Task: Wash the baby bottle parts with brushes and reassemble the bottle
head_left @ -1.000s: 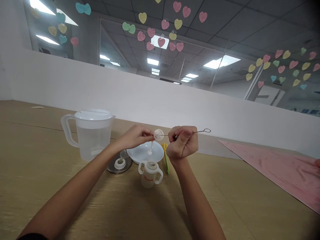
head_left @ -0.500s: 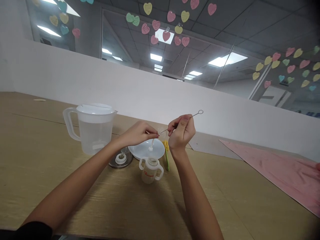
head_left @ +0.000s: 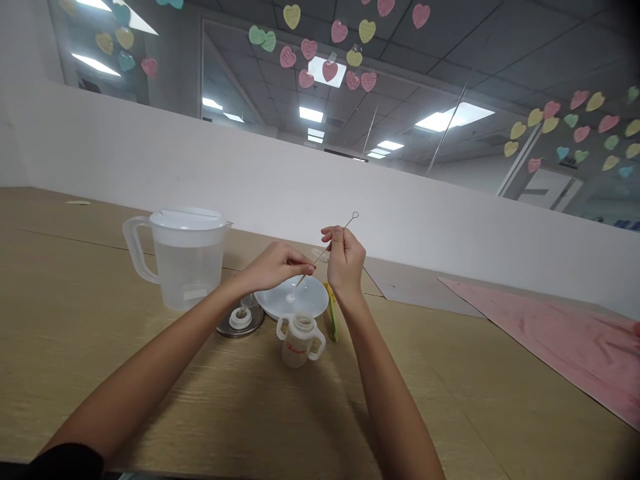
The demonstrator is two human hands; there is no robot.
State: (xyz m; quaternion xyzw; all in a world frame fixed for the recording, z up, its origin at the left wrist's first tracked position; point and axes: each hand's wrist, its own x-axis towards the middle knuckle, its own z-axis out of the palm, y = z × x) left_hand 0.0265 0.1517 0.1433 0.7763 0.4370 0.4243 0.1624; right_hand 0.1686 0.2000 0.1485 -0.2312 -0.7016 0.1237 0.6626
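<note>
My left hand pinches a thin pale drinking straw between thumb and fingertips, above a white plate. Closed round a thin wire straw brush, my right hand holds it with the loop end pointing up. The wire slants down to the left fingers and appears lined up with the straw; whether it is inside is too small to tell. A whitish end piece shows below the straw. In front of the plate stands an uncapped two-handled baby bottle with red print.
A lidded clear pitcher stands at left. Beside the plate lies a round metal tray bearing a white bottle collar. A yellow-and-green utensil lies right of the plate. Pink cloth covers the table's right side.
My right hand has moved left and closer to my left hand. The brush has tipped steeper and its loop end sits lower and further left. My left hand has barely moved.
</note>
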